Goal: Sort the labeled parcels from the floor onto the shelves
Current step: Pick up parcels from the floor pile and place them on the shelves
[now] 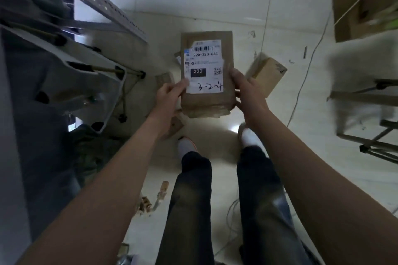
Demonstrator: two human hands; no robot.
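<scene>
**Parcel marked 3-2-4 held up for reading, not yet on a shelf**

The pale tiled floor [280, 54] lies under the held parcel [206, 103], and more goods wait on it. The grey metal shelf rack [103, 4] stands to the left of the parcel and reaches past its far end. It is probably the destination, so the person stands near it.

An open cardboard carton [349, 6] sits well apart from the parcel, far to its upper right.

The parcel itself is a flat brown package. It is lifted off the floor in front of the person's legs, with its face turned up toward the camera. I judge that it is held this way so that the writing can be read before a shelf is chosen.

A smaller brown box [268, 73] lies on the floor just to the right of the parcel, partly behind the right hand, and looks unsorted.

The white label [203, 66] covers the upper middle of the parcel, with a barcode, "220" and the handwritten "3-2-4".

The left hand [168, 94] has its grip closed on the parcel's left edge, with the thumb on the corner of the label. The right hand [245, 90] has its grip closed on the right edge. Two hands at opposite sides keep the flat package level and steady.
</scene>
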